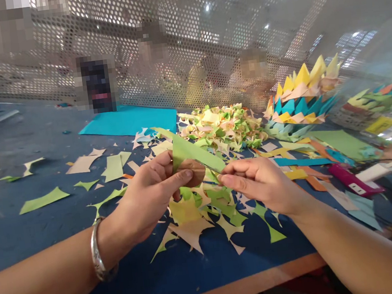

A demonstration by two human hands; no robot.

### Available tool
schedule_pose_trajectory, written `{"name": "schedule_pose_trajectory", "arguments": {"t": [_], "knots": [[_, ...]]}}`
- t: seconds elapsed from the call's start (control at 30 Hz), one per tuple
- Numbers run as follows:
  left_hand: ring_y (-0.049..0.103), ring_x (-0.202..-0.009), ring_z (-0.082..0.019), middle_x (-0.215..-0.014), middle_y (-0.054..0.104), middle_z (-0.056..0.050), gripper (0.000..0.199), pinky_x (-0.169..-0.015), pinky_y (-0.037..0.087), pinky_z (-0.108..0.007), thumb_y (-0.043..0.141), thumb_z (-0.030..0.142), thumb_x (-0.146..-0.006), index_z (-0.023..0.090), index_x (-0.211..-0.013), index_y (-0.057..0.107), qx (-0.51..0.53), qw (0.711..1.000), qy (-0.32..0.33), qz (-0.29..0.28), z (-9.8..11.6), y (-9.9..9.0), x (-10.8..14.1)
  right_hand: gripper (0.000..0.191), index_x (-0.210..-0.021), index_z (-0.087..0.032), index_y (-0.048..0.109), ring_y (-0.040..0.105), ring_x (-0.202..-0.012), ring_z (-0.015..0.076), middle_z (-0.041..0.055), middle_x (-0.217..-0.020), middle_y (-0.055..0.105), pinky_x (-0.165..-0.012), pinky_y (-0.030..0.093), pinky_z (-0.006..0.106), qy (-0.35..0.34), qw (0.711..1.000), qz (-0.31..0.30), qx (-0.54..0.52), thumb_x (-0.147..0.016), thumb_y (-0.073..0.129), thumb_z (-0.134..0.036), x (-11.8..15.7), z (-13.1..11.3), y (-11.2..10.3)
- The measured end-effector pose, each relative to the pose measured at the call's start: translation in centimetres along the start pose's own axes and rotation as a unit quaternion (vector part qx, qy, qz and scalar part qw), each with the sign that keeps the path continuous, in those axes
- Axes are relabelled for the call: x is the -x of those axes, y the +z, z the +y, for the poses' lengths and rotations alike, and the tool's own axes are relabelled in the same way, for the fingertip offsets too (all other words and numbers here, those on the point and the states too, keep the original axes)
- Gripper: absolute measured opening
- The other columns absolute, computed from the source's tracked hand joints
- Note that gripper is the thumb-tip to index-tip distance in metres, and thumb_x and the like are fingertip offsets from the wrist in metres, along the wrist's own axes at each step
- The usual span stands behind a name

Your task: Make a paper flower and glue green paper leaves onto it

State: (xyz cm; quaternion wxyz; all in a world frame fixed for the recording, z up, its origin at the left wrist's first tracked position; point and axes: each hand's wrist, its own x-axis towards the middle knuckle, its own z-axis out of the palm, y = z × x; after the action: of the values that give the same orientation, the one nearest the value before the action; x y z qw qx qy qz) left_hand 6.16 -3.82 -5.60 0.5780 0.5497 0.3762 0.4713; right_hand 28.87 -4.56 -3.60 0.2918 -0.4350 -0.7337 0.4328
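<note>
With our left hand [144, 194], we pinch the green paper [195, 153] and a brown piece [196, 171] between thumb and fingers, and our right hand [266, 183] has its thumb and finger closed on the green paper's right end. The green paper is up over the messy scraps [188, 231], in the middle of the blue table [21, 240], on the near side of the big heap of little bits [222, 127]. We do best with soft pinches near the edges, so the paper doesn't crumple.

2 own hands [147, 191] [266, 181], 1 blue sht [135, 119], 1 bangle [96, 252], 1 pwr strip [354, 181]
</note>
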Motion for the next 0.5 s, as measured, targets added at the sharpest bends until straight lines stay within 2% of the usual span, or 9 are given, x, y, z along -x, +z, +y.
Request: {"name": "schedule_pose_trajectory", "arguments": {"t": [0.13, 0.3, 0.5], "knots": [[0.064, -0.074, -0.016, -0.088, 0.076, -0.007, 0.015, -0.057, 0.036, -0.026, 0.070, 0.024, -0.086, 0.015, -0.098, 0.067, -0.011, 1.000, 0.007, -0.013, -0.11, -0.14, 0.01, 0.033, -0.082, -0.016, 0.066, 0.026, -0.047, 0.0059, -0.0080, -0.056, 0.033, -0.042, 0.017, 0.024, 0.007, 1.000, -0.008, -0.003, -0.094, 0.066, -0.046, -0.04, 0.00, -0.13], [0.064, -0.071, -0.015, -0.088, 0.076, -0.006, 0.019, -0.055, 0.036, -0.026, 0.069, 0.023, -0.087, 0.016, -0.103, 0.063, -0.016, 0.998, -0.005, -0.055, 0.19, 0.17, 0.06, 0.036, -0.079, -0.016, 0.065, 0.024, -0.047, 0.0064, -0.0079, -0.055, 0.032, -0.041, 0.016, 0.024, 0.008, 1.000, -0.012, 0.004, -0.093, 0.066, -0.049, -0.02, -0.37, -0.04], [0.068, -0.082, -0.019, -0.082, 0.074, -0.005, 0.016, -0.071, 0.049, -0.030, 0.068, 0.019, -0.086, 0.017, -0.100, 0.061, 0.009, 0.995, 0.005, -0.098, 0.58, 0.75, 0.30, 0.041, -0.074, -0.017, 0.063, 0.026, -0.046, 0.0066, -0.0074, -0.054, 0.033, -0.041, 0.016, 0.024, 0.005, 1.000, -0.017, 0.015, -0.092, 0.064, -0.053, -0.05, -0.49, 0.11]]}}
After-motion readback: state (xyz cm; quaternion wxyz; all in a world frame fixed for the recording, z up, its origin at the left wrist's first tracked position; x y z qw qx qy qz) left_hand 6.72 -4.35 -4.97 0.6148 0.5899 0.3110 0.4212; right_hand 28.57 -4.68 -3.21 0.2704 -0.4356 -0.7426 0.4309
